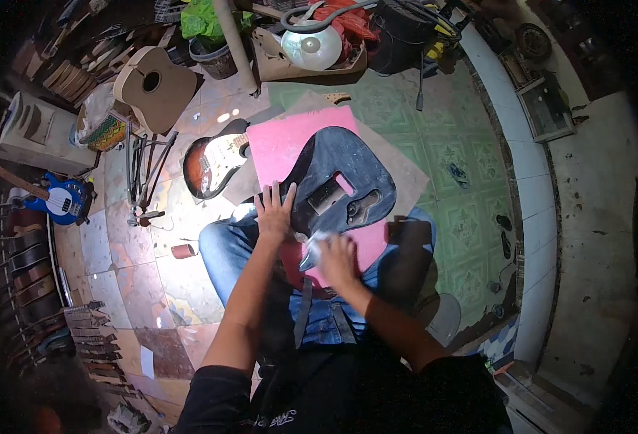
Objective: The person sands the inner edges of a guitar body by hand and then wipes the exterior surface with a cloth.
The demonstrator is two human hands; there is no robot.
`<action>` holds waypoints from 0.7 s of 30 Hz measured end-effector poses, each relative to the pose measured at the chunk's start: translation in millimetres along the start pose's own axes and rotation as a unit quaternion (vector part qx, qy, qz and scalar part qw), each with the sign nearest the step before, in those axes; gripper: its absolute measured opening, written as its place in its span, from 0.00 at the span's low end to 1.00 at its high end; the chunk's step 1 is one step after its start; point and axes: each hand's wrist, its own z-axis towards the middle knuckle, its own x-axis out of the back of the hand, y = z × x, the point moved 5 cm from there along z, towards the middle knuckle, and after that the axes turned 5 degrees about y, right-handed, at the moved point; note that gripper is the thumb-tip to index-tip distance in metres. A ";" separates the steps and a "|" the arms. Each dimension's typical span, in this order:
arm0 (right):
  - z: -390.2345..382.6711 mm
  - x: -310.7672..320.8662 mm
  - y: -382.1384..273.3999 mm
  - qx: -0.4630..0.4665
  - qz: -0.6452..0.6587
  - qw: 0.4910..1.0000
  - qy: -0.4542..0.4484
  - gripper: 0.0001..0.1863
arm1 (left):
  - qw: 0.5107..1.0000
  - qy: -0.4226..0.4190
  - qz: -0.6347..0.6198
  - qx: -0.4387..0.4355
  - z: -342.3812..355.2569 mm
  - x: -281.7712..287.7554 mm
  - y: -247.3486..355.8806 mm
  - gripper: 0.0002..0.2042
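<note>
A dusty black electric guitar body with routed cavities lies across my lap on a pink sheet. Pink shows through one of its slots. My left hand rests on the body's left edge, fingers spread and nearly flat. At the near end of the body, my right hand has its fingers curled over a small whitish pad pressed against the black surface. Motion smears this hand, and whether the pad is cloth or paper cannot be made out.
Left of my lap lie a sunburst electric guitar, a metal stand and a small reddish-brown cylinder. An unfinished acoustic guitar body, a blue guitar and a black bucket stand farther out. Sandals lie at right.
</note>
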 end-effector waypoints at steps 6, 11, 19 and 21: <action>9.9 13.0 39.8 -0.043 -0.017 0.999 -0.030 0.22 | 0.999 -0.027 -0.024 0.003 -2.7 16.5 0.9 0.44; 25.1 28.2 49.1 -0.119 0.014 0.991 0.067 0.23 | 0.996 0.078 0.037 -0.002 -3.2 -8.8 -17.7 0.41; 17.9 11.4 116.1 -0.153 0.052 0.981 0.111 0.25 | 0.999 0.033 -0.007 0.007 -0.9 1.5 -12.1 0.40; 36.9 30.1 147.9 -0.154 -0.008 0.983 0.097 0.26 | 0.997 0.075 0.021 0.006 -1.4 0.9 -13.3 0.40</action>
